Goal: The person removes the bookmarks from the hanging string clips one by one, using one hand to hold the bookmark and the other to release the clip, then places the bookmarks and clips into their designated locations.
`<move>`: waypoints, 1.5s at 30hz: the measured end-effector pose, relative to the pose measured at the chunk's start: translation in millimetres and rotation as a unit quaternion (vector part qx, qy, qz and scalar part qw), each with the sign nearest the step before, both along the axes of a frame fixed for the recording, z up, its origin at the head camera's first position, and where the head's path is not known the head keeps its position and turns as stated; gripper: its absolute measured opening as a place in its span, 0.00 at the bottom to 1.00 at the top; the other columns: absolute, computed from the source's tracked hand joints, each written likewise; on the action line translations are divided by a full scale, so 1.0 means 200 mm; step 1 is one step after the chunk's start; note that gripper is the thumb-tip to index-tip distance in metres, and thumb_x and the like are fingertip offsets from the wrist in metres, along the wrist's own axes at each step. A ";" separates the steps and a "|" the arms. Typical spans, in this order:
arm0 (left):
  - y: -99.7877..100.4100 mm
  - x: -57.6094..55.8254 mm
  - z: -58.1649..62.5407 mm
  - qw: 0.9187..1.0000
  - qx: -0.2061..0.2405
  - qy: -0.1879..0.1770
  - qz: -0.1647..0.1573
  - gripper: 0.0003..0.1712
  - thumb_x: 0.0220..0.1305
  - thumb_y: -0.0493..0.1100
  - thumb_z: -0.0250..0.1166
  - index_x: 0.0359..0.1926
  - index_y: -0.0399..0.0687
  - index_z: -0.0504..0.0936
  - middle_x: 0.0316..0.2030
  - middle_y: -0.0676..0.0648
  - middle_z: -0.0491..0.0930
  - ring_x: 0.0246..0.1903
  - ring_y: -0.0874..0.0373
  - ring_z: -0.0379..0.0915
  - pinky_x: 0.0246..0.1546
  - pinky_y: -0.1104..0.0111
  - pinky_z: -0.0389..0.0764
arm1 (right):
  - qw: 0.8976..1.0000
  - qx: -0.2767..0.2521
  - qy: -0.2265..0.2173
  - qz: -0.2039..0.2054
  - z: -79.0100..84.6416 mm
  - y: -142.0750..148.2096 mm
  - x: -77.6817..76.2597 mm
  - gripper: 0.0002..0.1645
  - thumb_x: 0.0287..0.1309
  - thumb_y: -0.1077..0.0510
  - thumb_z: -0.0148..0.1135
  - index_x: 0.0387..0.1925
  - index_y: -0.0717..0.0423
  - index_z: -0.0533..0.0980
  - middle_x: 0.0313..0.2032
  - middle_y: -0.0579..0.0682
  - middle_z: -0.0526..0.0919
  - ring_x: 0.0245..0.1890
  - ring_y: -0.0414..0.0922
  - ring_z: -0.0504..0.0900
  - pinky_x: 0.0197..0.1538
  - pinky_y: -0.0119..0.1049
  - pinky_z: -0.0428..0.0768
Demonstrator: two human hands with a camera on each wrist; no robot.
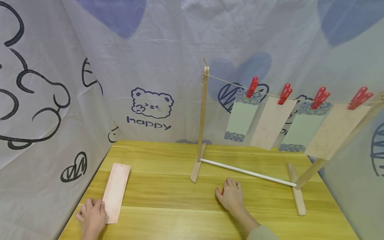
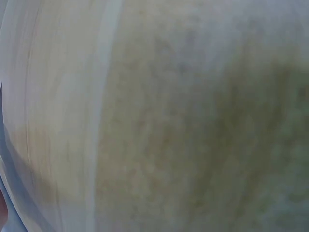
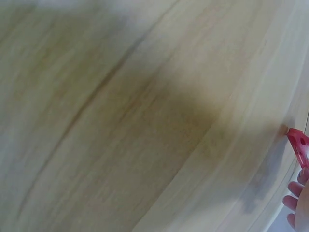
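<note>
A long pale pink paper card (image 1: 116, 191), with a small hole near its top, is at the left side of the table. My left hand (image 1: 92, 215) has its curled fingers on the card's left long edge, pinching it. In the left wrist view just a bit of finger (image 2: 3, 210) shows beside the card's edge. Over the table's middle, my right hand (image 1: 231, 195) holds a red clothespin (image 3: 300, 145), mostly hidden by the hand in the head view.
A wooden stand (image 1: 202, 116) with a white crossbar (image 1: 247, 172) occupies the right side. From its string hang several cards, including a cream card (image 1: 274, 121), each under a red clothespin (image 1: 252, 86). Printed cloth (image 1: 168, 66) surrounds the wooden table (image 1: 168, 200).
</note>
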State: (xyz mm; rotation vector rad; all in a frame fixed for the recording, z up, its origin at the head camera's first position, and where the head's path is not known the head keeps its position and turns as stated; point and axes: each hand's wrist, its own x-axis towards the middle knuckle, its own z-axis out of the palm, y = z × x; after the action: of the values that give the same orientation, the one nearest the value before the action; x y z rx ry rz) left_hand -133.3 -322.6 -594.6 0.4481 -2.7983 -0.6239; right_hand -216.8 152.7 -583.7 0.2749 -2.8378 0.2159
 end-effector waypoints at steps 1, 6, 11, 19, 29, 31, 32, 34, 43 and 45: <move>0.00 0.00 0.00 1.000 -0.005 -0.004 0.001 0.13 0.69 0.40 0.43 0.42 0.34 0.70 0.43 0.32 0.56 0.43 0.33 0.51 0.46 0.40 0.45 | 1.000 0.001 -0.001 -0.001 0.00 0.00 0.00 0.23 0.54 0.42 0.54 0.25 0.60 0.74 0.40 0.54 0.74 0.43 0.53 0.72 0.51 0.50 0.64; -0.01 0.01 -0.01 0.999 -0.032 -0.007 0.001 0.12 0.69 0.39 0.43 0.39 0.35 0.70 0.41 0.34 0.57 0.42 0.34 0.52 0.44 0.40 0.47 | 1.000 0.008 -0.002 -0.006 -0.02 -0.01 -0.01 0.26 0.56 0.41 0.52 0.31 0.62 0.75 0.40 0.54 0.73 0.43 0.52 0.70 0.51 0.49 0.64; -0.01 0.01 -0.02 0.999 -0.051 -0.012 -0.007 0.13 0.69 0.40 0.42 0.37 0.36 0.69 0.40 0.35 0.57 0.40 0.36 0.53 0.43 0.41 0.47 | 1.000 0.009 0.012 -0.005 -0.04 -0.02 -0.01 0.26 0.56 0.42 0.52 0.33 0.63 0.75 0.40 0.54 0.72 0.42 0.52 0.70 0.50 0.48 0.64; -0.03 0.02 -0.03 0.996 -0.076 -0.033 -0.020 0.14 0.69 0.41 0.41 0.39 0.36 0.69 0.39 0.35 0.59 0.41 0.35 0.53 0.40 0.41 0.49 | 1.000 0.009 0.027 -0.008 -0.07 -0.02 -0.02 0.26 0.57 0.42 0.52 0.33 0.64 0.75 0.37 0.54 0.71 0.41 0.51 0.69 0.49 0.47 0.64; -0.02 0.04 -0.07 0.996 -0.092 -0.004 -0.015 0.11 0.67 0.40 0.43 0.35 0.37 0.70 0.39 0.37 0.60 0.39 0.36 0.55 0.38 0.42 0.50 | 0.999 0.009 0.045 -0.018 -0.10 -0.02 -0.02 0.29 0.55 0.42 0.52 0.35 0.67 0.75 0.40 0.57 0.72 0.44 0.53 0.68 0.50 0.48 0.64; -0.02 0.04 -0.07 0.996 -0.089 -0.007 -0.014 0.12 0.67 0.40 0.43 0.35 0.37 0.70 0.39 0.37 0.60 0.40 0.37 0.55 0.39 0.41 0.50 | 0.999 0.010 0.049 -0.019 -0.11 -0.02 -0.02 0.29 0.55 0.42 0.52 0.36 0.68 0.75 0.40 0.57 0.72 0.45 0.53 0.68 0.51 0.49 0.64; -0.02 0.05 -0.07 0.996 -0.087 -0.013 -0.014 0.12 0.68 0.40 0.43 0.36 0.37 0.70 0.39 0.37 0.59 0.40 0.37 0.55 0.39 0.41 0.49 | 0.999 0.011 0.048 -0.020 -0.11 -0.02 -0.02 0.30 0.55 0.42 0.52 0.36 0.68 0.75 0.41 0.57 0.72 0.45 0.53 0.68 0.51 0.49 0.64; -0.03 0.05 -0.07 0.996 -0.081 -0.024 -0.013 0.14 0.69 0.41 0.41 0.37 0.37 0.70 0.40 0.36 0.59 0.42 0.36 0.54 0.41 0.41 0.48 | 0.999 0.013 0.046 -0.022 -0.11 -0.02 -0.03 0.30 0.56 0.41 0.51 0.37 0.68 0.75 0.41 0.57 0.72 0.46 0.53 0.68 0.51 0.48 0.63; -0.03 0.07 -0.08 0.997 -0.072 -0.033 -0.011 0.14 0.69 0.41 0.41 0.34 0.38 0.70 0.38 0.39 0.59 0.39 0.39 0.54 0.41 0.42 0.47 | 0.999 0.017 0.031 -0.024 -0.12 -0.03 -0.04 0.30 0.56 0.41 0.51 0.36 0.67 0.75 0.42 0.57 0.72 0.47 0.53 0.67 0.52 0.49 0.63; -0.03 0.07 -0.09 0.997 -0.073 -0.028 -0.012 0.14 0.69 0.41 0.41 0.33 0.38 0.70 0.38 0.39 0.59 0.39 0.38 0.54 0.41 0.41 0.47 | 0.999 0.020 0.024 -0.027 -0.12 -0.04 -0.04 0.30 0.56 0.41 0.51 0.35 0.66 0.76 0.42 0.56 0.72 0.47 0.52 0.67 0.53 0.49 0.62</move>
State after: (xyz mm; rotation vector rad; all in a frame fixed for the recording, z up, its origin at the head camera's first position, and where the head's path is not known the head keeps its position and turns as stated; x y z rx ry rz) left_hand -119.4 -327.8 -611.6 0.4102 -2.8811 -0.4124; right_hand -225.1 145.3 -607.0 0.2072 -2.8009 0.1401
